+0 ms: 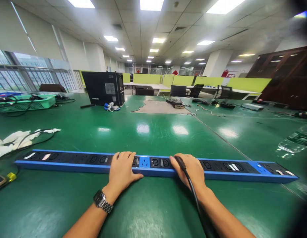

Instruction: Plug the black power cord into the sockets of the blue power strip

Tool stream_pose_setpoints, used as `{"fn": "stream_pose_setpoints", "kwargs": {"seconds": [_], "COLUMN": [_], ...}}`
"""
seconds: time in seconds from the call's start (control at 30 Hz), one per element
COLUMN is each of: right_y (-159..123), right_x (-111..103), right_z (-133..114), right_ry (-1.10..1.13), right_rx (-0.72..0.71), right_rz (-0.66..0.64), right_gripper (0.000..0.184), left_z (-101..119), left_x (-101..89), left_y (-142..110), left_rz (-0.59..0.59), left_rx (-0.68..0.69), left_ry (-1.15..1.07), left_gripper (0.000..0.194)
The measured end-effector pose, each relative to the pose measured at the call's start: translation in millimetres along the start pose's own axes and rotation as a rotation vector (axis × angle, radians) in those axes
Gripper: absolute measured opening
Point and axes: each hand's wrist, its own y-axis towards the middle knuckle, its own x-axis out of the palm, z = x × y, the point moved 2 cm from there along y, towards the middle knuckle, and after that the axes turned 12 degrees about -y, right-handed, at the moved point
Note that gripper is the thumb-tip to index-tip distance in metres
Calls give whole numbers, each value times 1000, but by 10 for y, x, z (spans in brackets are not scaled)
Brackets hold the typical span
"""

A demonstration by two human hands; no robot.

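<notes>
A long power strip [157,172] with a blue case and black sockets lies crosswise on the green table in front of me. My left hand [122,168] grips it left of the middle, fingers over the top and thumb along the near side. A watch [103,201] is on that wrist. My right hand [193,170] is closed around the plug end of a black power cord [180,162], right at the strip's sockets. Whether the plug sits in a socket is hidden by the fingers. The cord runs down toward me along my right forearm.
White gloves [17,140] and a thin cable lie at the left. Farther back stand a green basket [27,103] of cables and a black computer case [104,88]. A plastic bottle [297,138] lies at the right; small parts and a white box [252,106] are beyond.
</notes>
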Motion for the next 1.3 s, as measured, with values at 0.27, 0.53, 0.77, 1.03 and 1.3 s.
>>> {"fn": "stream_pose_setpoints", "kwargs": {"seconds": [0.27,0.53,0.77,1.03,1.3], "right_y": [-11,543,568,560,521], "right_x": [-11,-310,-18,12,66], "right_z": [229,114,-421,-380,-366], "right_ry": [177,241,10,-38,119], "right_rx": [-116,-81,17,60,58], "right_rz": [-81,-583,-583,-542,-420], "right_gripper": [43,41,50,53,60], "left_z": [-16,-13,-12,-25,46], "left_x": [15,3,4,19,-30], "left_y": [-14,0,-28,-9,-19], "left_rz": [8,0,27,23,8], "left_rx": [11,-1,12,0,-40], "left_ry": [-7,-6,-24,-43,-64], "left_gripper": [72,73,68,65,63]}}
